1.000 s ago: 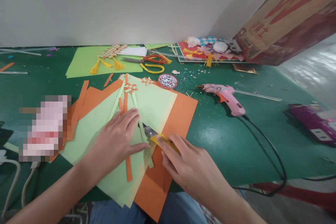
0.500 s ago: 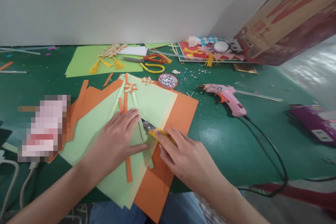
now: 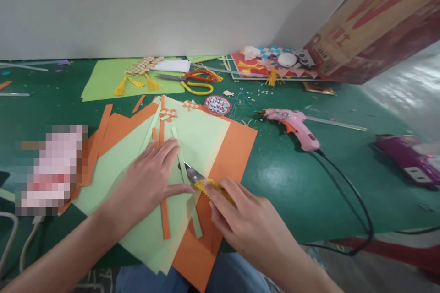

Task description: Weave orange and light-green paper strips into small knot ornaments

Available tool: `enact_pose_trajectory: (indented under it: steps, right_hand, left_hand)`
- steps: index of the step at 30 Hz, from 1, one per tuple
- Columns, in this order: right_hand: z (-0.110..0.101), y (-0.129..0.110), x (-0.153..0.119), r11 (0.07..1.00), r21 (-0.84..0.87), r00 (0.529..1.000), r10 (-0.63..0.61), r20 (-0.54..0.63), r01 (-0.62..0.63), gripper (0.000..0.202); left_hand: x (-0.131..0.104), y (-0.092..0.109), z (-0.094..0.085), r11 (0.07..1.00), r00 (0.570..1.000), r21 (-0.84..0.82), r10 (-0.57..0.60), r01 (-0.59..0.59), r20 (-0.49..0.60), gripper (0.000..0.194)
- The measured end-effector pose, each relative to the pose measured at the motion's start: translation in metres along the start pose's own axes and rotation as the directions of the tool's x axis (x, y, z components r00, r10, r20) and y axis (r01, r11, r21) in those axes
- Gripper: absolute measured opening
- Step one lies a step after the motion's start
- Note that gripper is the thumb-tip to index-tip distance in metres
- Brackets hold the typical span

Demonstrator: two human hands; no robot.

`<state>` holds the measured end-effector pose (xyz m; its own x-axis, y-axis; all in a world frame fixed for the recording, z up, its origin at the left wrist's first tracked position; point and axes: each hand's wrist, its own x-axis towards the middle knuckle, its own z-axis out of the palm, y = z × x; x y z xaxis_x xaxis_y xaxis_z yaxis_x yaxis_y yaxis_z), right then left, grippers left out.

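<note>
My right hand (image 3: 244, 215) grips a yellow utility knife (image 3: 213, 187), its metal blade pointing left. The blade crosses a narrow light-green paper strip (image 3: 195, 217) and seems to pass beneath it. My left hand (image 3: 154, 169) lies with its fingers stretched over the strips, thumb out beside the green one. An orange paper strip (image 3: 165, 219) runs under this hand. Below are light-green paper sheets (image 3: 113, 183) on top of orange paper (image 3: 237, 146). Two small woven orange-and-white pieces, one a checkered piece (image 3: 168, 114), sit at the sheets' far end.
Beyond the sheets lie scissors (image 3: 195, 82) and a round dish of tiny beads (image 3: 217, 105). To the right rests a pink glue gun (image 3: 292, 123) with a black cord, then a purple power strip (image 3: 409, 158). A blurred pink object (image 3: 51, 169) is at left; a paper bag (image 3: 371, 27) stands back right.
The green strip has slid toward my body, its near end now lower. My right hand and the knife have moved slightly down; my left hand has shifted only a little.
</note>
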<state>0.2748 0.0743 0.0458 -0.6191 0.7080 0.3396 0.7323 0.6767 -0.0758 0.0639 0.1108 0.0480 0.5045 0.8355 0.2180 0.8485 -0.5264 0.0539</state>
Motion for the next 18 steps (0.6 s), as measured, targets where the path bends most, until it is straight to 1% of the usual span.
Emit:
enact_pose_trajectory:
  steps: [4, 8, 12, 18]
  right_hand:
    - [0.001, 0.002, 0.002, 1.0, 0.008, 1.0, -0.009, 0.0, 0.009, 0.032]
    - [0.004, 0.005, 0.008, 1.0, -0.01, 1.0, -0.013, -0.016, 0.013, 0.032]
    - [0.007, 0.008, 0.016, 1.0, -0.02, 0.999, 0.009, -0.031, -0.009, 0.031]
    - [0.011, 0.009, 0.021, 0.999, -0.036, 0.999, 0.024, -0.032, -0.025, 0.031]
  left_hand:
    - [-0.001, -0.002, 0.002, 1.0, 1.0, 0.01, -0.012, 0.012, 0.022, 0.077]
    - [-0.002, -0.001, 0.003, 1.0, 1.0, -0.018, -0.017, 0.017, 0.009, 0.073]
    - [-0.002, -0.002, 0.004, 0.999, 1.0, -0.041, -0.029, 0.029, 0.007, 0.069]
    - [-0.002, -0.003, 0.005, 1.0, 1.0, -0.005, -0.021, 0.021, 0.004, 0.066]
